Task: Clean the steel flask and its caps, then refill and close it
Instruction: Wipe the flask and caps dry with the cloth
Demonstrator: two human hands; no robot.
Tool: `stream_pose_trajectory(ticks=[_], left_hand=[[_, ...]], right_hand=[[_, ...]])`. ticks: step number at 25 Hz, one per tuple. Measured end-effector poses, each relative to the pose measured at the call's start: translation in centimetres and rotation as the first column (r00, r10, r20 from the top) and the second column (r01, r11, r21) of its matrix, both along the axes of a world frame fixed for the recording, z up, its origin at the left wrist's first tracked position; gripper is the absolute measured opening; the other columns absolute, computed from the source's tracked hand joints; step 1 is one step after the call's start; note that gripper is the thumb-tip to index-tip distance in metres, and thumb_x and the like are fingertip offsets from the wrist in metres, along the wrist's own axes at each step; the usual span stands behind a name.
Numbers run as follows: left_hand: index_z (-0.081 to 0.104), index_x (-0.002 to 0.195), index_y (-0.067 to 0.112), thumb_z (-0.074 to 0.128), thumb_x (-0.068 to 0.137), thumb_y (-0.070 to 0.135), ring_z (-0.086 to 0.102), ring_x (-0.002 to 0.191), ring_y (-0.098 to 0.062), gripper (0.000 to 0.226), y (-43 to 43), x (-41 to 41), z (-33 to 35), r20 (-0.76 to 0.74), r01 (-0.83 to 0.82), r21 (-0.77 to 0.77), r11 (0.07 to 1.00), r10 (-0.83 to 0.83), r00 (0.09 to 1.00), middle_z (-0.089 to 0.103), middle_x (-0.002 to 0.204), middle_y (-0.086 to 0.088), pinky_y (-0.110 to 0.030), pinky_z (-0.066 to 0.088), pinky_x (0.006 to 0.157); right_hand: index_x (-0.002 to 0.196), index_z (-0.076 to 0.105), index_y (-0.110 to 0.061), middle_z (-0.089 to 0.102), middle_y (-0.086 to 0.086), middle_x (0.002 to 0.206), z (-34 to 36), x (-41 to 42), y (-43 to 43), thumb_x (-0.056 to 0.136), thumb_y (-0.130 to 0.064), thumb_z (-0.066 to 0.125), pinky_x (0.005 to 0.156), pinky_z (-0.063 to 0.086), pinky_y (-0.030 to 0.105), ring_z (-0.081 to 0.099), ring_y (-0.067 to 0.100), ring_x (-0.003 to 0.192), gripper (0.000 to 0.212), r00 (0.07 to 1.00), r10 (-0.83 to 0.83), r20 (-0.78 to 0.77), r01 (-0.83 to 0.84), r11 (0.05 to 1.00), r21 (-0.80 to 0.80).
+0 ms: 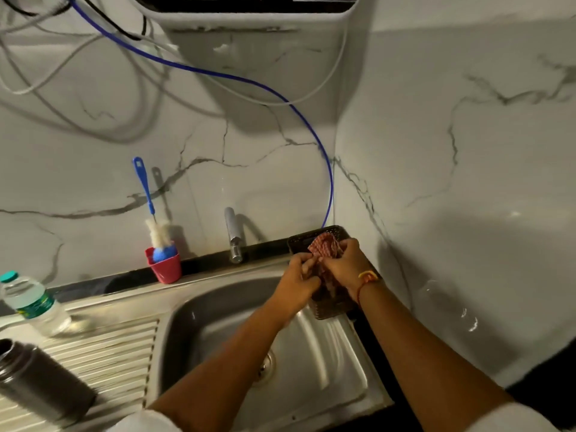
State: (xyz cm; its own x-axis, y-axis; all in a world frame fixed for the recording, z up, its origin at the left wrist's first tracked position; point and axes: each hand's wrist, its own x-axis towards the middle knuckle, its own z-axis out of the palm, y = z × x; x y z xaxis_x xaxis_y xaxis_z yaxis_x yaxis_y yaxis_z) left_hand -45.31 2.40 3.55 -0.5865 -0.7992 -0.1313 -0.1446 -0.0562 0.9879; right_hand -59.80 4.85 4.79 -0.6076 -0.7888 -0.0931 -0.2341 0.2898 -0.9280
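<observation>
The steel flask (37, 381) stands uncapped on the ribbed drainboard at the lower left, away from both hands. Over the sink's right rim, my left hand (297, 283) and my right hand (346, 263) are together around a red checked cloth (325, 244), fingers curled into its folds. The cloth hangs above a dark perforated basket (330, 304). No cap is plainly visible; anything inside the cloth is hidden by my fingers.
A steel sink (249, 332) with a drain lies below my forearms, a tap (233, 235) behind it. A red cup (165, 266) holds a blue bottle brush (146, 194). A plastic water bottle (31, 304) stands at the left. A water purifier (249, 7) hangs overhead.
</observation>
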Motion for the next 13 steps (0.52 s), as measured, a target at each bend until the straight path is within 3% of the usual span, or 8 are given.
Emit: stream_pose_trajectory(ticks=[3,5,7,9,10,12,13], left_hand=[[0.041,0.144,0.014,0.059,0.091,-0.001,0.057,0.124,-0.024,0.058,-1.6,-1.8,-1.8,0.313,0.065,-0.253,0.965,0.018,0.950,0.055,0.131,-0.001,-0.035,0.051,0.102],[0.045,0.144,0.013,0.066,0.086,0.005,0.050,0.132,-0.028,0.062,-2.4,-2.6,-3.8,0.446,0.136,-0.353,0.926,0.039,0.894,0.050,0.141,-0.009,-0.040,0.045,0.112],[0.047,0.144,0.015,0.070,0.085,0.013,0.045,0.136,-0.028,0.064,-2.8,-3.2,-6.1,0.510,0.169,-0.335,0.927,0.028,0.860,0.042,0.149,-0.010,-0.043,0.042,0.115],[0.042,0.150,0.019,0.069,0.089,0.018,0.044,0.139,-0.028,0.067,-2.5,-3.3,-7.1,0.506,0.194,-0.329,0.924,-0.001,0.862,0.035,0.156,-0.008,-0.038,0.041,0.115],[0.038,0.152,0.020,0.068,0.091,0.018,0.044,0.140,-0.028,0.068,-2.4,-3.2,-7.4,0.493,0.204,-0.338,0.919,-0.012,0.870,0.033,0.159,-0.006,-0.032,0.040,0.114],[0.029,0.158,0.019,0.064,0.097,0.018,0.045,0.140,-0.025,0.070,-2.4,-3.1,-7.9,0.489,0.216,-0.342,0.914,-0.023,0.872,0.033,0.161,-0.004,-0.020,0.036,0.105],[0.023,0.160,0.018,0.063,0.098,0.018,0.047,0.139,-0.024,0.074,-2.4,-3.0,-7.9,0.486,0.214,-0.342,0.915,-0.023,0.874,0.035,0.161,-0.004,-0.018,0.036,0.102]], right_hand=[[0.112,0.053,-0.014,0.064,0.008,0.102,-1.0,-2.6,-2.8,0.089,-0.029,0.066,0.075,0.047,0.032,0.064,0.030,0.096,0.031,0.876,0.028,-0.482,0.037,0.992,0.125],[0.114,0.053,-0.013,0.062,0.012,0.109,-2.7,-3.8,-4.1,0.097,-0.026,0.052,0.078,0.048,0.036,0.062,0.033,0.102,0.022,0.713,0.138,-0.687,0.045,0.969,0.242],[0.124,0.049,-0.013,0.057,0.016,0.118,-4.9,-4.9,-5.2,0.100,-0.024,0.044,0.081,0.050,0.039,0.059,0.035,0.106,0.028,0.556,0.251,-0.792,0.079,0.933,0.351],[0.128,0.048,-0.014,0.052,0.017,0.123,-7.2,-5.7,-6.4,0.099,-0.024,0.045,0.083,0.050,0.042,0.055,0.036,0.110,0.031,0.496,0.333,-0.802,0.059,0.908,0.414],[0.129,0.049,-0.015,0.051,0.016,0.126,-8.0,-6.1,-7.0,0.098,-0.025,0.046,0.085,0.049,0.043,0.054,0.036,0.110,0.033,0.515,0.391,-0.763,0.028,0.882,0.470],[0.133,0.050,-0.016,0.051,0.015,0.133,-9.5,-6.5,-8.0,0.095,-0.031,0.049,0.093,0.049,0.044,0.058,0.033,0.108,0.041,0.617,0.531,-0.581,-0.099,0.785,0.612],[0.138,0.047,-0.017,0.048,0.016,0.140,-10.0,-6.5,-8.3,0.095,-0.034,0.051,0.100,0.047,0.046,0.056,0.033,0.116,0.046,0.575,0.652,-0.494,-0.188,0.693,0.696]])
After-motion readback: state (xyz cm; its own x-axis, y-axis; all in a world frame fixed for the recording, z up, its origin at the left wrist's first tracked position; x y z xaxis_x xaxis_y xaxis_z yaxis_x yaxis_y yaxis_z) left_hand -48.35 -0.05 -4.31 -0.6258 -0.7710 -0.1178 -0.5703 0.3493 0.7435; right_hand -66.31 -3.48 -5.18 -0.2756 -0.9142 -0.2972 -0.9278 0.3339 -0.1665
